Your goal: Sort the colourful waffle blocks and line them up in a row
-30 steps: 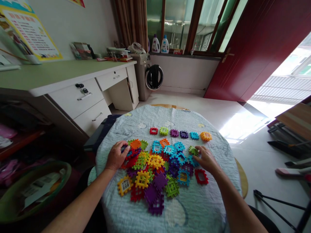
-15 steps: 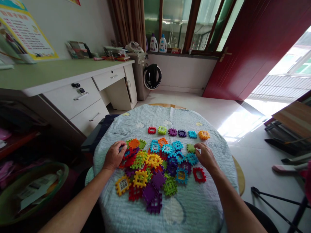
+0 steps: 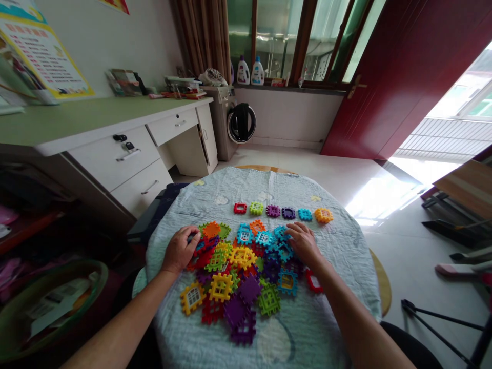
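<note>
A heap of colourful plastic interlocking blocks (image 3: 242, 257), mostly square with notched edges, lies on the cloth-covered table. My left hand (image 3: 180, 249) rests at the heap's left edge, beside an orange block (image 3: 211, 229) and red ones. Its fingers are closed on a small dark piece (image 3: 191, 237), mostly hidden. My right hand (image 3: 303, 245) reaches over the heap's right side, fingers stretched out at the light blue blocks (image 3: 282, 233); what lies under the palm is hidden. A red frame block (image 3: 313, 281) is partly covered by my right wrist.
Behind the heap runs a row of single blocks, from a red one (image 3: 240, 208) to an orange one (image 3: 323, 215). The table (image 3: 203, 197) is round. A desk (image 3: 111, 118) stands left, with a basket (image 3: 96, 271) below. A tripod leg (image 3: 442, 315) is at right.
My right hand has moved left from the heap's right edge onto the light blue blocks. The green block at its fingertips is out of sight. My left hand has stayed nearly still.
</note>
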A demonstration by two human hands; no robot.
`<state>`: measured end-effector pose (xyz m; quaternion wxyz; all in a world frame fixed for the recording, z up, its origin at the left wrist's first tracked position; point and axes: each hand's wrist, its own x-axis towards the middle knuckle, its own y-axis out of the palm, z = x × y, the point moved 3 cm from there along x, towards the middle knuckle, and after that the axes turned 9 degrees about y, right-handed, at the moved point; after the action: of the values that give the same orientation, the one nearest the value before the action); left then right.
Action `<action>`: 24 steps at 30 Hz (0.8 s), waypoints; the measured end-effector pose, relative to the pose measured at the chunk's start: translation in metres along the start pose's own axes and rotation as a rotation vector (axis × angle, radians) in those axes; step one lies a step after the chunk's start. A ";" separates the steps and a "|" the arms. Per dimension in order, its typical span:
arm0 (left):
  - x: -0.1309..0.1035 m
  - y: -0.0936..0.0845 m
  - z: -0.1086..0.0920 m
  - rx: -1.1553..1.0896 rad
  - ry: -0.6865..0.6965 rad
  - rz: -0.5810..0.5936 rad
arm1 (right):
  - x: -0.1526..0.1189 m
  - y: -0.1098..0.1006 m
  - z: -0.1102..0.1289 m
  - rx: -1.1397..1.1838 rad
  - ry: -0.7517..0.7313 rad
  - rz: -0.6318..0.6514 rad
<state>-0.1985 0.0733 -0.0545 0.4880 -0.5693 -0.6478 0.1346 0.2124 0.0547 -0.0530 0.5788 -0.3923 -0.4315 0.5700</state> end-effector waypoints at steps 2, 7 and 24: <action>0.000 0.000 0.000 -0.002 0.003 0.001 | 0.001 -0.001 0.000 0.027 -0.021 -0.030; 0.000 0.000 0.000 0.002 0.003 0.010 | -0.003 -0.019 -0.002 0.259 -0.066 -0.125; -0.001 0.003 0.006 0.010 0.017 0.008 | -0.031 -0.032 -0.043 0.684 0.343 0.180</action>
<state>-0.2013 0.0758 -0.0597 0.4956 -0.5705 -0.6408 0.1350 0.2637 0.0237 -0.0379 0.6874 -0.3026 -0.0776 0.6557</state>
